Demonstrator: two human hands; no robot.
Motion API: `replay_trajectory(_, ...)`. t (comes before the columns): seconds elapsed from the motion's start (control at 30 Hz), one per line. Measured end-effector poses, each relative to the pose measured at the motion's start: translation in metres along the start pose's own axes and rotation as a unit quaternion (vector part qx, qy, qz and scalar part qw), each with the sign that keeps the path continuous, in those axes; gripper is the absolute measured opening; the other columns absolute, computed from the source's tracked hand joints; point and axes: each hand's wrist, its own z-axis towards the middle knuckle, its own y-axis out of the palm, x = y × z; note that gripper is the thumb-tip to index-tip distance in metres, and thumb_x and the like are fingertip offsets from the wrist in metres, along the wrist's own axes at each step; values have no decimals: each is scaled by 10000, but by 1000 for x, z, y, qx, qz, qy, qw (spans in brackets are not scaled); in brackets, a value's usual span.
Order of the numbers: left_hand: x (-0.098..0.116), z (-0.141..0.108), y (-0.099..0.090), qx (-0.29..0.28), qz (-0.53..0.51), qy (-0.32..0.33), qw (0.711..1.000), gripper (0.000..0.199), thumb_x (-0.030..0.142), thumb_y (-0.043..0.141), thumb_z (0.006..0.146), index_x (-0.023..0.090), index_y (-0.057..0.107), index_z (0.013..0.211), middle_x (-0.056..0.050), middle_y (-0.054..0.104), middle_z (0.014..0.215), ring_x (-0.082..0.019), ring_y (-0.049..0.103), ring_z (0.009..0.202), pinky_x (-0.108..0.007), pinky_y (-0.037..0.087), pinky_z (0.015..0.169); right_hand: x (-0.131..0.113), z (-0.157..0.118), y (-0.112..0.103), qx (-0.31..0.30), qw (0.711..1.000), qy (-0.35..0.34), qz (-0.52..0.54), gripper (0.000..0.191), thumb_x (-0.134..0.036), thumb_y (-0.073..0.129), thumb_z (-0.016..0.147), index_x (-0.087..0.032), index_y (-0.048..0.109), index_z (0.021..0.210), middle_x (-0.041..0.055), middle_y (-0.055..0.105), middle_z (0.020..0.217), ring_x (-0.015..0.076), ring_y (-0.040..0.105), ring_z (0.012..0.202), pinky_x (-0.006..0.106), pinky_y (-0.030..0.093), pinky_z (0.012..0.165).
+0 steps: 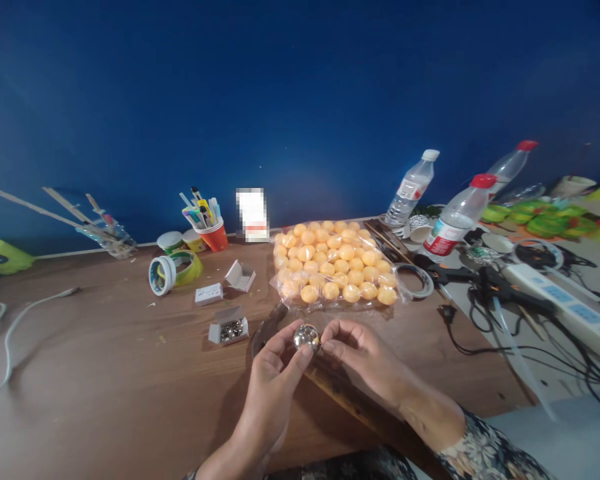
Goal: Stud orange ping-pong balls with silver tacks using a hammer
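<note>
A small round ball covered in shiny silver pieces, with a yellowish patch on one side, is gripped between the thumb and fingers of my left hand. My right hand pinches at the ball's right side; what its fingertips hold, if anything, is too small to make out. Beneath both hands lies a hammer with a wooden handle, its head partly behind my left hand. To the left stands an open small box of shiny metal thumbtacks. Behind my hands rests a clear bag of yellow-orange balls.
Two small white boxes, one closed and one open, sit near tape rolls. An orange pen cup stands by the wall. Bottles, glue guns, cables and a power strip crowd the right side.
</note>
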Motion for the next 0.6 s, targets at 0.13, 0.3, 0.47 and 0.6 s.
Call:
replay_trajectory(0.13, -2, 1, -1, -4, 13, 6, 1000, 529, 328, 804, 675, 160, 665, 1157, -110, 729, 1063, -226, 661, 987, -302, 495, 911, -1, 0, 0, -8, 1000, 12, 3, 396, -541, 743, 682, -188, 577, 752, -42, 540, 660, 116, 494, 625, 245, 417, 616)
replay_trajectory(0.3, 0, -1, 0, -4, 36, 24, 999, 507, 302, 797, 684, 151, 664, 1150, -102, 738, 1017, -209, 666, 940, -280, 511, 866, -2, -2, 1, -4, 1000, 14, 4, 394, -542, 738, 685, -191, 575, 757, -38, 546, 681, 121, 502, 641, 258, 430, 636)
replay_trajectory(0.47, 0, -1, 2, 7, 75, 55, 996, 458, 303, 778, 701, 156, 671, 1122, -71, 746, 979, -187, 673, 878, -239, 524, 792, -1, -3, 2, -1, 1000, 5, 7, 375, -521, 729, 711, -184, 569, 748, -37, 541, 673, 115, 493, 639, 255, 414, 637)
replay_trajectory(0.6, -2, 1, 1, 7, 111, 78, 991, 450, 306, 752, 727, 150, 654, 1137, -72, 740, 1005, -203, 672, 925, -237, 528, 776, -2, -2, 2, -4, 1000, 3, 17, 387, -516, 742, 703, -173, 569, 739, -38, 539, 652, 108, 476, 625, 248, 398, 625)
